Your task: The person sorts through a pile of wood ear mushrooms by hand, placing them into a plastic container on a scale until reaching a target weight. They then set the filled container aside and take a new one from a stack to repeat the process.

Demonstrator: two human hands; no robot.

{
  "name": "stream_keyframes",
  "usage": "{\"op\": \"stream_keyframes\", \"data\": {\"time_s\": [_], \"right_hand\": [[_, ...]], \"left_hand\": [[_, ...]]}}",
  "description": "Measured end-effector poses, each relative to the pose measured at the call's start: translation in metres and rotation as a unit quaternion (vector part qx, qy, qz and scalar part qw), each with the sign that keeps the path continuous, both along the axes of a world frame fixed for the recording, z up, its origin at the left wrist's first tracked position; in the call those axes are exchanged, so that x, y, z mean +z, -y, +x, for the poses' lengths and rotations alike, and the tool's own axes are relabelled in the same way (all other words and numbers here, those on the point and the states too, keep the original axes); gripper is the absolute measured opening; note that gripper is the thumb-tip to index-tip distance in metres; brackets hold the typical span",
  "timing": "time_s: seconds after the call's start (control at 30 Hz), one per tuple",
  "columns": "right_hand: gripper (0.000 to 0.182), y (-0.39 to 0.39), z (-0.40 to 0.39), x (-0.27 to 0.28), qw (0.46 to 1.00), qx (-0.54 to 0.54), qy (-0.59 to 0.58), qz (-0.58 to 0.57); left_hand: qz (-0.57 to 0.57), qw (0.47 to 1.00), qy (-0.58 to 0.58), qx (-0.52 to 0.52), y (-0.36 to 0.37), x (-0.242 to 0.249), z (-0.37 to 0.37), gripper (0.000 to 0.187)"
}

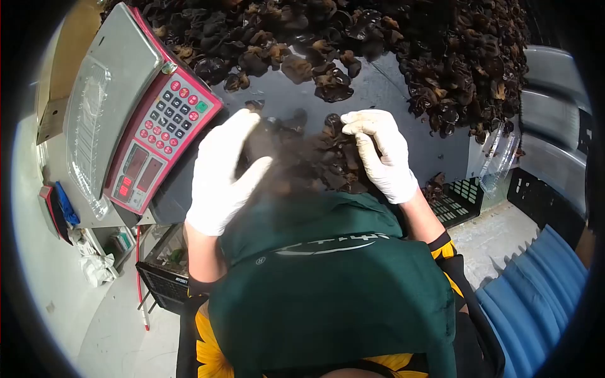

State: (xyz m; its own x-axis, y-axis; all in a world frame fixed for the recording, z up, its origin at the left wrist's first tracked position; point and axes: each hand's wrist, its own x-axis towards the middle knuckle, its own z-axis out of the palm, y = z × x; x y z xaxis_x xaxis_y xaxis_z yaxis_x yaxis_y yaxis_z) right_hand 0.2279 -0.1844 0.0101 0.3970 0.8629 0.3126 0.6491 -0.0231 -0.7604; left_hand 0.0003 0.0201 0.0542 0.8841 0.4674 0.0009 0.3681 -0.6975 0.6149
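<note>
In the head view, my left hand (222, 173), in a white glove, is on the left side of the near pile, with thumb and fingers spread apart. Dark blurred pieces lie beside its thumb. My right hand (383, 154), also gloved, has its thumb and fingers pinched at the pile's right side, on a dark wood ear mushroom (333, 123). Between the hands is a small heap of brown-black wood ear mushrooms (315, 157), partly smeared by motion. The heap reaches the table edge by the green apron (334, 283).
A pink digital scale (167, 129) with a clear plastic tray (88, 138) on its plate stands left. Large mushroom heaps (466, 63) cover the dark table's (378, 79) far side. A black crate (457, 201) sits below right, blue corrugated material (535, 290) beyond it.
</note>
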Motion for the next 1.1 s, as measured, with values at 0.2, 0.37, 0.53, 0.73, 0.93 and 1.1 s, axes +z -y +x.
{"op": "stream_keyframes", "data": {"time_s": [0.2,0.37,0.53,0.73,0.93,1.1], "right_hand": [[0.040,0.007,0.019,0.017,0.997,-0.056,0.052,-0.033],[0.039,0.015,0.024,0.016,0.992,-0.059,0.098,-0.057],[0.032,-0.017,0.004,0.020,0.993,0.008,0.120,-0.014],[0.033,-0.039,-0.014,0.005,0.978,0.054,0.194,-0.055],[0.030,-0.066,-0.014,0.014,0.961,0.065,0.238,-0.126],[0.023,-0.071,-0.012,0.011,0.959,0.095,0.216,-0.155]], "left_hand": [[-0.043,0.996,-0.010,0.075,-0.005,0.009,-0.038,0.084],[0.005,0.996,-0.046,0.075,0.007,-0.006,-0.053,0.101],[0.027,0.994,-0.079,0.071,0.012,-0.007,-0.049,0.102],[0.027,0.994,-0.079,0.068,0.010,-0.010,-0.053,0.102],[0.046,0.993,-0.081,0.068,0.011,-0.010,-0.051,0.102],[0.040,0.992,-0.092,0.072,0.012,-0.008,-0.050,0.104]]}}
